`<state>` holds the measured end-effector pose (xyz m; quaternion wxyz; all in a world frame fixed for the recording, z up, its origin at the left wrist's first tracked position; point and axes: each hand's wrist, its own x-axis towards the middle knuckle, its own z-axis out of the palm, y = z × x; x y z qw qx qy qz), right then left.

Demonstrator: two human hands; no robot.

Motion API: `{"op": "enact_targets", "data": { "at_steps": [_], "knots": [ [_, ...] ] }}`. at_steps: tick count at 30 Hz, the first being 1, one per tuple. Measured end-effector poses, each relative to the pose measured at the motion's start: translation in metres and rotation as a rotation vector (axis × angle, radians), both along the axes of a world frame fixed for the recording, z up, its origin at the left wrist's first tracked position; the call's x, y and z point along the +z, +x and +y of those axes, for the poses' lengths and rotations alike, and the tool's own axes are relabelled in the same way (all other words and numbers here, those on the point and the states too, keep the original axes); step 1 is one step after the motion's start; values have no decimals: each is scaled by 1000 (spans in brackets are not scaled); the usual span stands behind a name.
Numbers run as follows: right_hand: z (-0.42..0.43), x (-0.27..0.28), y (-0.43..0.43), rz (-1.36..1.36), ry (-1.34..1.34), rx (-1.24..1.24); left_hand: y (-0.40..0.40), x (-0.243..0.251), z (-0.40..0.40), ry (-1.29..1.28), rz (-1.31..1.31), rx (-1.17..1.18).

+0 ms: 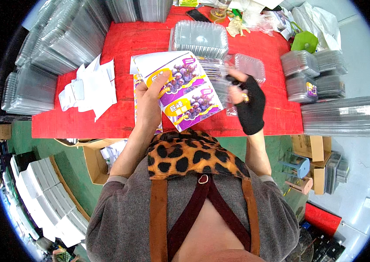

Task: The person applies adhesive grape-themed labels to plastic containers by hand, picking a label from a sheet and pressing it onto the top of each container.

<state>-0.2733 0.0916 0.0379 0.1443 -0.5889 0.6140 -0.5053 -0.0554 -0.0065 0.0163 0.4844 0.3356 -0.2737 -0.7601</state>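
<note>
My left hand (152, 98) grips a sheet of grape labels (201, 98), purple and yellow, with its thumb pressed on the front. The sheet's upper edge curls over, showing white backing. More label sheets (138, 95) lie beneath that hand on the red table. My right hand (250, 103) wears a black fingerless glove and is blurred, its fingers beside clear plastic clamshell boxes (214, 70) partly hidden by the sheet. A small yellow printed patch shows at its fingers; whether they hold anything is unclear. Behind the sheet stands a stack of clear boxes (199, 37).
Torn white backing paper (88, 90) lies to the left on the red table (122, 42). Tall stacks of clear containers (70, 36) line the left; more stacks (340, 114) stand at the right edge. A phone (198, 15), tape roll (217, 14) and glove (236, 27) lie at the back.
</note>
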Motion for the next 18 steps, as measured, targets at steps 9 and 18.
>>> {"op": "enact_targets", "data": {
  "at_steps": [9,18],
  "knots": [
    [-40,-2,32,-245,145,109,11,-6,3,-488,-248,-242],
    [-55,38,36,709,-280,212,12,-13,-1,-576,-330,-296]
  ]
}}
